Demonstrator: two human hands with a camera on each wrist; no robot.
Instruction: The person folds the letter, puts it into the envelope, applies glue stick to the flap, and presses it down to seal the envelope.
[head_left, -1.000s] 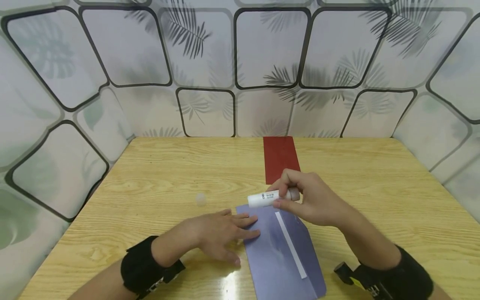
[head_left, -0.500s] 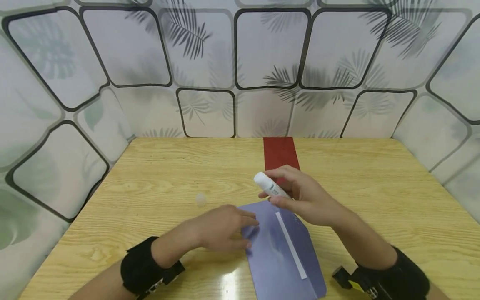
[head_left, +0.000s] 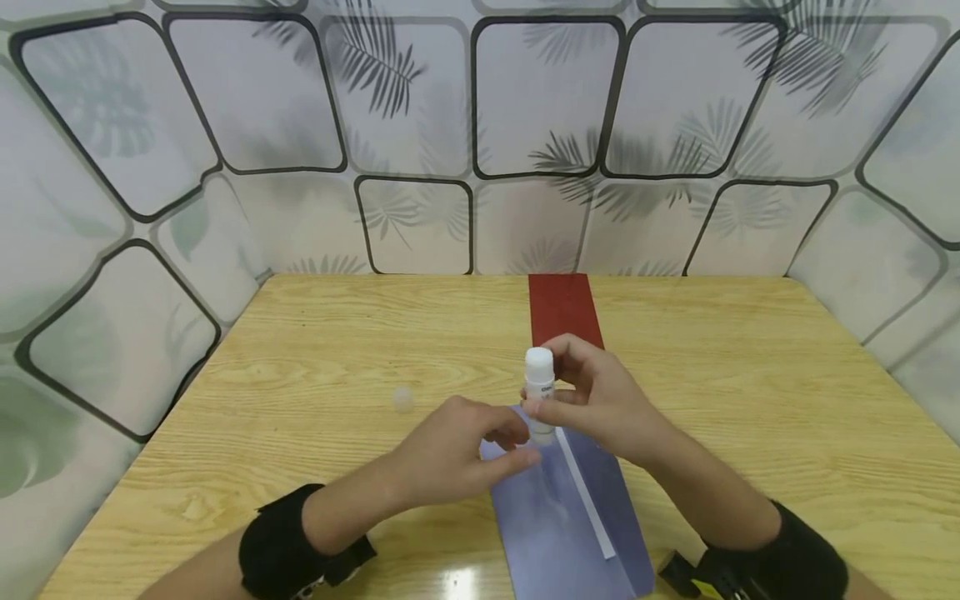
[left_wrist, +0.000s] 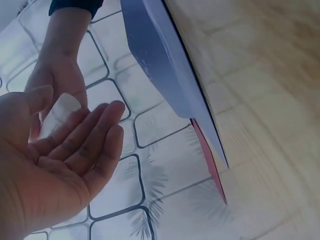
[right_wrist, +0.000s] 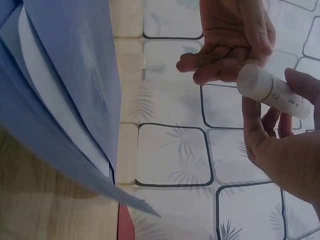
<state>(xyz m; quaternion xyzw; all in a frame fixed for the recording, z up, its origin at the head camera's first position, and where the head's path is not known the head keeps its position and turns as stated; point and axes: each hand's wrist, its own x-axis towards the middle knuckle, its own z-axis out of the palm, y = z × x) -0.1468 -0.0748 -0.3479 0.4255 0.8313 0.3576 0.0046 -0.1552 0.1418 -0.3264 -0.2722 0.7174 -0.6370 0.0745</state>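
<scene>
My right hand (head_left: 600, 404) grips a white glue stick (head_left: 539, 375) between thumb and fingers, holding it nearly upright above a lavender envelope (head_left: 525, 533). Its white end points up, and lettering shows on the barrel in the right wrist view. Close beside the stick's lower end is my left hand (head_left: 468, 454), raised over the envelope, fingers loosely bent and palm bare in the left wrist view. Under both hands the envelope lies with its flap (head_left: 611, 508) spread to the right and a white strip (head_left: 588, 500) along the fold. Glossy streaks mark its surface.
A small translucent round piece (head_left: 402, 399) lies on the wooden table (head_left: 337, 333), left of the envelope. Farther back, a flat red paper (head_left: 564, 308) reaches the table's rear edge. Behind it rises a leaf-patterned wall (head_left: 540, 92).
My left hand lifts off the envelope and moves right, up to the glue stick. My right hand turns the stick from lying sideways to upright.
</scene>
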